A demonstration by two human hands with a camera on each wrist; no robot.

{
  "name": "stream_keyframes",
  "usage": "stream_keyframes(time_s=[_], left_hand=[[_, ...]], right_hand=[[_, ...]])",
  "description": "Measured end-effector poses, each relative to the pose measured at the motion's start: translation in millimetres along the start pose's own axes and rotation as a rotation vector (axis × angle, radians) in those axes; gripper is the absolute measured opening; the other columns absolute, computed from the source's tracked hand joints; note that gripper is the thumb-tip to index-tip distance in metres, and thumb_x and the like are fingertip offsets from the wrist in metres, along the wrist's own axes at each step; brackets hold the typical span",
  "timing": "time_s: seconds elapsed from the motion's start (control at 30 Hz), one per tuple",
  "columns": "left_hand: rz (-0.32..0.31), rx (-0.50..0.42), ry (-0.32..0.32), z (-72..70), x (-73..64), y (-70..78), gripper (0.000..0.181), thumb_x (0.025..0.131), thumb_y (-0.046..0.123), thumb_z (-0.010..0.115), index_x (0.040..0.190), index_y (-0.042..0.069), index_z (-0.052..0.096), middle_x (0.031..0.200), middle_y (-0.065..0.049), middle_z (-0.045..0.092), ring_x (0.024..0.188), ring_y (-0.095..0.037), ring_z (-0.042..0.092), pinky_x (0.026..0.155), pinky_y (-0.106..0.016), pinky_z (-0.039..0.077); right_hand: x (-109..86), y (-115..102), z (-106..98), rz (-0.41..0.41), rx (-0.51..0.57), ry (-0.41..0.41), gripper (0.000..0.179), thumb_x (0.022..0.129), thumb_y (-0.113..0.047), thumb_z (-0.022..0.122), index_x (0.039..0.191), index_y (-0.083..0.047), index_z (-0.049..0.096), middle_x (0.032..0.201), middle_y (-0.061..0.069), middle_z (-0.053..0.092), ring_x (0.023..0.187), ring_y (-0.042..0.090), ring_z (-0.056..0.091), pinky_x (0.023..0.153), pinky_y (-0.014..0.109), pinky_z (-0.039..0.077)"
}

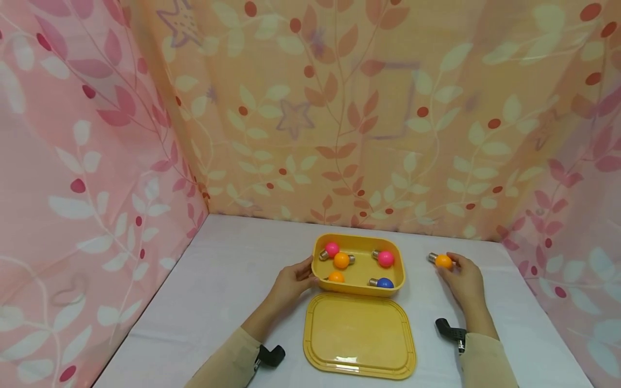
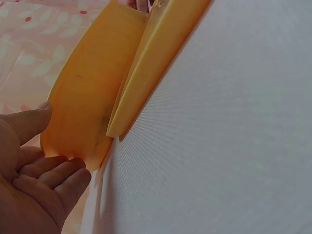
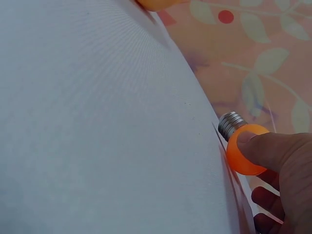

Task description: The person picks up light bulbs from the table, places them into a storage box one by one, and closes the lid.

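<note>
My right hand (image 1: 463, 277) pinches an orange light bulb (image 1: 443, 262) between thumb and fingers, right of an open yellow box. In the right wrist view the thumb lies on the orange globe (image 3: 248, 156), its silver screw base pointing away from the palm. My left hand (image 1: 290, 283) holds the yellow box (image 1: 356, 290) at its left end, thumb and fingertips against the outer wall (image 2: 87, 87). Inside the box lie two pink bulbs (image 1: 386, 259), two orange bulbs (image 1: 342, 261) and a blue bulb (image 1: 385, 283). The lower orange one is partly hidden by the near wall.
A flat yellow lid (image 1: 359, 337) lies on the white tabletop (image 1: 233, 253), just in front of the box. Patterned pink and orange cloth (image 1: 339, 108) hangs behind the table and along both sides.
</note>
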State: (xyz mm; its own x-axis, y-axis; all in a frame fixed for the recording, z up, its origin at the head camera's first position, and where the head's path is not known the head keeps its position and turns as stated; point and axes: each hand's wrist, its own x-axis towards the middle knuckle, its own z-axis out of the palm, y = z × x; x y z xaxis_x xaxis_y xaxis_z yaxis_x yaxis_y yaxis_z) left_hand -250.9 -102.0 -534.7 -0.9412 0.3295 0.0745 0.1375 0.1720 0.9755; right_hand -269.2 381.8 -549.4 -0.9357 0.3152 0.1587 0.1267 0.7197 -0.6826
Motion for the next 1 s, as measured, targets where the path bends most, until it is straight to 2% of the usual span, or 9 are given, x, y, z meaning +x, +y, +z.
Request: stream_keyframes(time_s=[0.27,0.53,0.67,0.77,1.0], left_hand=[[0.020,0.002,-0.003,0.9,0.0,0.2,0.071,0.096,0.019,0.074,0.156,0.004,0.039,0.158,-0.017,0.044,0.136,-0.030,0.056,0.099,-0.022,0.053],[-0.004,0.016,0.010,1.8,-2.2,1.6,0.072,0.095,0.021,0.076,0.156,0.006,0.041,0.158,-0.013,0.045,0.136,-0.028,0.056,0.098,-0.022,0.054],[0.003,0.007,0.009,1.9,-1.5,0.1,0.072,0.095,0.021,0.076,0.156,0.006,0.041,0.158,-0.014,0.045,0.136,-0.028,0.056,0.098,-0.022,0.054],[0.001,0.013,0.009,1.7,-1.4,0.1,0.072,0.095,0.020,0.076,0.156,0.006,0.041,0.158,-0.013,0.045,0.136,-0.028,0.056,0.098,-0.022,0.054],[0.014,0.036,0.004,-0.9,0.7,-1.0,0.070,0.096,0.019,0.074,0.156,0.007,0.041,0.158,-0.013,0.045,0.136,-0.029,0.056,0.099,-0.023,0.054]], right_hand=[[-3.4,-3,-4,-0.007,-0.018,0.008,0.059,0.098,-0.025,0.071,0.146,0.003,0.052,0.142,0.034,0.051,0.128,0.050,0.047,0.112,0.069,0.036],[-7.6,-12,-13,0.041,0.078,-0.008,0.065,0.100,-0.041,0.067,0.150,-0.002,0.050,0.146,0.030,0.050,0.132,0.050,0.044,0.112,0.069,0.036],[-10.1,-15,-21,0.040,0.108,0.010,0.065,0.100,-0.044,0.065,0.150,-0.005,0.051,0.144,0.029,0.052,0.130,0.049,0.045,0.109,0.070,0.039],[-11.3,-19,-28,0.026,0.088,0.039,0.064,0.099,-0.045,0.065,0.149,-0.006,0.053,0.142,0.028,0.054,0.129,0.048,0.047,0.106,0.069,0.041],[-13.6,-41,-45,0.009,0.082,0.098,0.064,0.097,-0.042,0.069,0.147,-0.005,0.055,0.140,0.027,0.057,0.129,0.045,0.048,0.107,0.064,0.042]])
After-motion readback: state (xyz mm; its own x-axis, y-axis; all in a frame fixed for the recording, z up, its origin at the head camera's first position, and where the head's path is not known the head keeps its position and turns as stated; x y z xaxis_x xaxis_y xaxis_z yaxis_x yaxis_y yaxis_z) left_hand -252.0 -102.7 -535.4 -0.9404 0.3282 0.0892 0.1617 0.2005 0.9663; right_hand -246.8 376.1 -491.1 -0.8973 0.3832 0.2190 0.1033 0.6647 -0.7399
